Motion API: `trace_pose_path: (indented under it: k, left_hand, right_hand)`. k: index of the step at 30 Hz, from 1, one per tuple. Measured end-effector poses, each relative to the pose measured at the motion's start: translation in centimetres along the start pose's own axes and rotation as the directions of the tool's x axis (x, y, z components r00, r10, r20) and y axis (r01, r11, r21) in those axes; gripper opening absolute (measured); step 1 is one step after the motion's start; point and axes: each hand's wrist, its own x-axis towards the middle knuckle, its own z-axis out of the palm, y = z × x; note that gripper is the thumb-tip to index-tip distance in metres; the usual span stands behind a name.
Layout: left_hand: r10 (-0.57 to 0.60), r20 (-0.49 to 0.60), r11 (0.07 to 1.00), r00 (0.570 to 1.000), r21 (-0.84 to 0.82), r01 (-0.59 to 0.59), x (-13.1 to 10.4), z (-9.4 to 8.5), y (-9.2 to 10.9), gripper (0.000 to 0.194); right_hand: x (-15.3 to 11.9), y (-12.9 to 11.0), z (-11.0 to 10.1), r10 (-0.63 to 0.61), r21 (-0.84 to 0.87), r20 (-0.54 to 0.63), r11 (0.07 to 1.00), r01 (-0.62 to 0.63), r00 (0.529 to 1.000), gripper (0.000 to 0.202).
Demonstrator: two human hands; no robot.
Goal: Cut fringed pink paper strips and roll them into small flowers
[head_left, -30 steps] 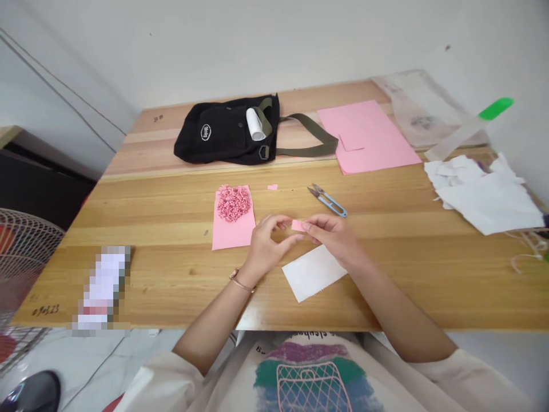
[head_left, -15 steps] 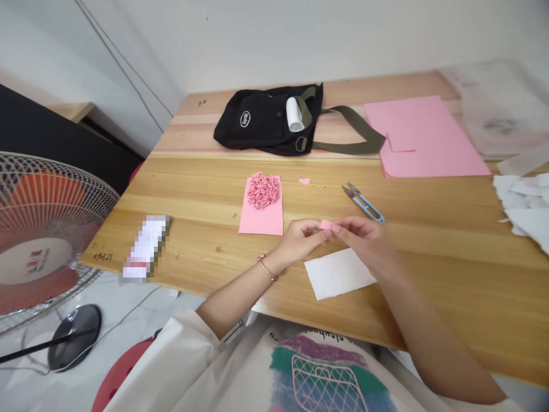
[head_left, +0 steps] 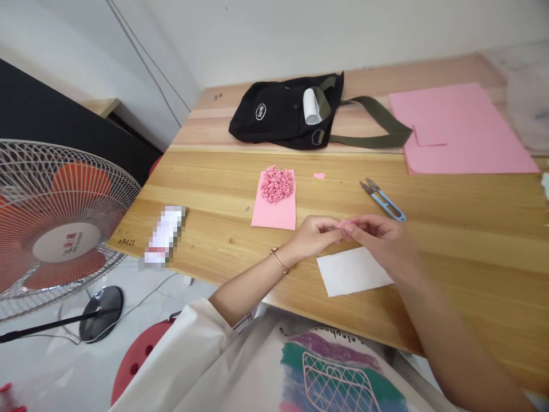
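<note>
Above a white paper sheet (head_left: 352,271), my left hand (head_left: 316,233) and my right hand (head_left: 380,237) meet at the fingertips, pinching a small pink piece of paper (head_left: 345,225) between them. The fingers hide most of it. Beyond my left hand lies a pink paper rectangle (head_left: 274,215) with a bunch of frilly pink strips (head_left: 277,185) on it. Blue-handled thread snips (head_left: 383,200) rest beyond my right hand. A tiny pink scrap (head_left: 319,176) lies between the bunch and the snips.
At the back of the wooden table (head_left: 201,189) are a black bag (head_left: 274,117) with a white roll (head_left: 311,107) on it and large pink sheets (head_left: 467,131). A blurred phone (head_left: 165,236) lies left; a fan (head_left: 64,229) stands beside the table.
The view has shifted left, so the table things appear further right. My fingertips have closed further over the small pink piece, and less of it shows.
</note>
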Motion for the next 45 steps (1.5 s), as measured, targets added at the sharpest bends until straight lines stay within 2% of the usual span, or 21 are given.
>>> trace_pose_path:
  k: [4, 12, 20, 22, 23, 24, 25, 27, 29, 31, 35, 38, 41, 45]
  left_hand:
    - [0.021, 0.035, 1.000, 0.999, -0.016, -0.021, -0.1, -0.2, 0.2, 0.016]
    - [-0.063, 0.020, 0.998, 0.998, 0.014, 0.063, -0.4, -0.1, 1.1, 0.014]
    - [-0.079, 0.043, 0.997, 0.996, 0.009, 0.078, -0.4, -0.2, 1.2, 0.013]
    - [-0.044, 0.045, 0.995, 0.998, 0.094, 0.039, -0.4, -0.2, 1.0, 0.013]
    - [0.001, 0.037, 0.979, 0.999, 0.203, -0.008, -0.4, -0.3, 0.8, 0.013]
    - [0.071, 0.037, 0.931, 0.997, 0.357, -0.079, -0.4, -0.3, 0.6, 0.013]
    - [0.158, 0.061, 0.830, 0.986, 0.532, -0.166, -0.5, -0.3, 0.5, 0.014]
    - [0.311, 0.189, 0.497, 0.932, 0.803, -0.329, -0.6, -0.1, 0.2, 0.017]
    - [0.375, 0.325, 0.194, 0.868, 0.888, -0.417, -0.7, 0.2, 0.0, 0.024]
    - [0.408, 0.383, 0.033, 0.829, 0.901, -0.432, -0.9, 0.8, -0.1, 0.032]
    - [0.442, 0.482, -0.103, 0.756, 0.865, -0.492, -1.6, 2.3, -0.4, 0.032]
    - [0.328, 0.614, -0.117, 0.718, 0.780, -0.614, -2.1, 3.4, -0.6, 0.027]
    - [0.207, 0.680, -0.087, 0.703, 0.729, -0.679, -2.4, 4.1, -0.6, 0.027]
    - [0.155, 0.687, -0.098, 0.710, 0.726, -0.681, -2.6, 4.4, -0.5, 0.027]
  right_hand:
    - [-0.2, -0.6, 0.0, 0.006, 0.034, 0.018, 0.999, -0.006, 1.000, 0.020]
    - [0.0, -0.9, 0.0, 0.053, 0.154, 0.091, 0.986, -0.067, 0.994, 0.023]
    - [0.0, -1.1, -0.1, 0.077, 0.116, 0.064, 0.990, -0.084, 0.995, 0.026]
    - [0.0, -1.3, -0.2, 0.087, 0.090, 0.028, 0.992, -0.089, 0.996, 0.024]
    - [-0.1, -1.4, -0.3, 0.095, 0.075, -0.008, 0.993, -0.094, 0.995, 0.023]
    - [-0.1, -1.5, -0.4, 0.101, 0.070, -0.051, 0.993, -0.098, 0.994, 0.022]
    - [-0.1, -1.6, -0.6, 0.105, 0.074, -0.095, 0.992, -0.098, 0.990, 0.021]
    - [-0.1, -1.7, -0.9, 0.107, 0.097, -0.157, 0.991, -0.093, 0.982, 0.020]
    - [-0.1, -1.6, -1.3, 0.102, 0.086, -0.173, 0.992, -0.088, 0.980, 0.020]
    - [0.0, -1.5, -1.6, 0.081, -0.004, -0.166, 0.997, -0.082, 0.983, 0.019]
    - [0.3, -1.2, -2.0, 0.033, -0.300, -0.157, 0.951, -0.079, 0.987, 0.014]
    - [0.5, -0.8, -2.1, 0.016, -0.433, -0.152, 0.898, -0.081, 0.988, 0.014]
    - [0.6, -0.5, -2.1, -0.006, -0.478, -0.124, 0.877, -0.054, 0.992, 0.015]
    - [0.5, -0.4, -2.0, -0.003, -0.483, -0.088, 0.875, -0.040, 0.996, 0.014]
